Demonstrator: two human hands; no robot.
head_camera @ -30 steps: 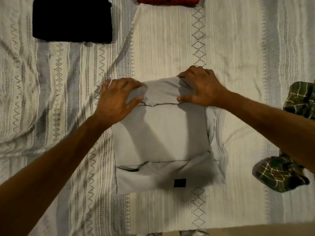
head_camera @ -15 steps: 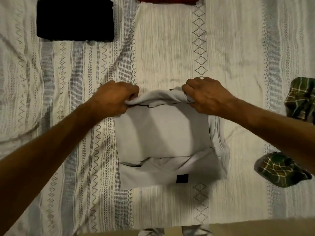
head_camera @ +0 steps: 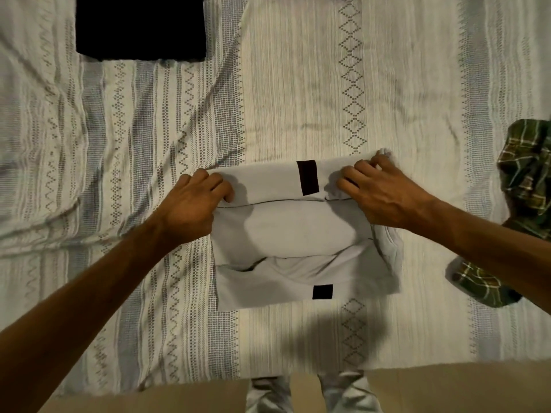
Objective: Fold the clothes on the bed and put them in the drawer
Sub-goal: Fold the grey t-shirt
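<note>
No readable text, brand or nos. anywhere. Grey garment (head_camera: 298, 231) has 2 dark rectangular patches: one on far folded edge (head_camera: 307, 177), one near front edge (head_camera: 322, 291), both blank, no lettering visible. Bedspread (head_camera: 298, 84) shows woven diamond/zigzag pattern only, no signs.

One head-worn wide-angle view looks almost straight down from close above the bed (head_camera: 298, 84), its near edge running along the frame's bottom; both forearms reach in from the lower corners.
</note>
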